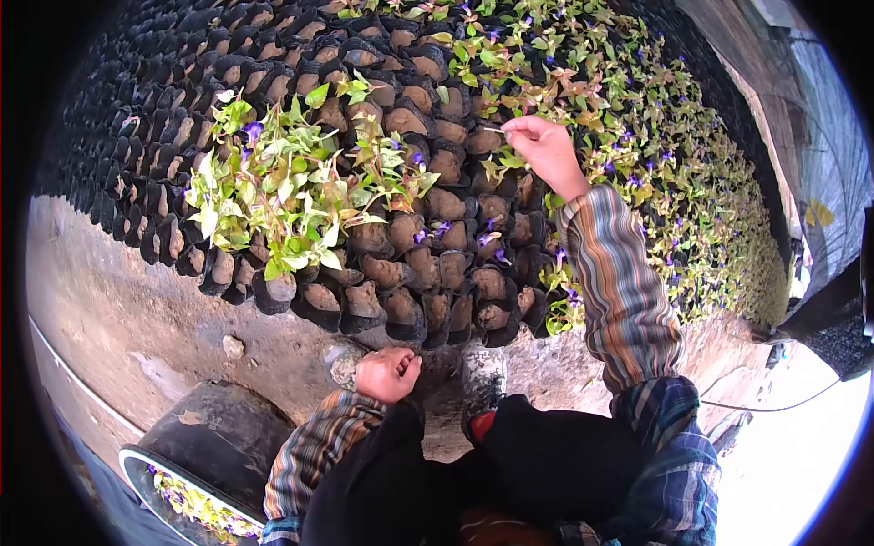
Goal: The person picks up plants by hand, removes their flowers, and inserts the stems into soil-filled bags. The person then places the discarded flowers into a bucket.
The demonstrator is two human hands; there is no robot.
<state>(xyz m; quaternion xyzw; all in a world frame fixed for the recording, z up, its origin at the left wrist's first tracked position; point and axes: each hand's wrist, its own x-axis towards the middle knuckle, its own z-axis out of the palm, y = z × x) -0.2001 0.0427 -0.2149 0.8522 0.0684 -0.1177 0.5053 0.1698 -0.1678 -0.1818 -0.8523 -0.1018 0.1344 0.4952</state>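
Observation:
My right hand (550, 156) reaches out over the soil-filled black nursery bags (401, 305) and pinches a thin whitish stick (493, 130) between thumb and fingertips. The stick points left above a bag of brown soil. Just right of that hand grow leafy seedlings with small purple flowers (628, 164), planted in bags. My left hand (389, 374) is curled into a fist beside my knee, below the front row of bags, with nothing showing in it. A loose pile of green cuttings with purple flowers (282, 187) lies on top of the bags to the left of my right hand.
A black bucket (218, 428) lies tipped at lower left, with more flowering cuttings (196, 505) inside. Bare ground (118, 291) runs along the bags' front edge. A pale pipe (82, 382) crosses it at left. Dark netting (824, 318) hangs at right.

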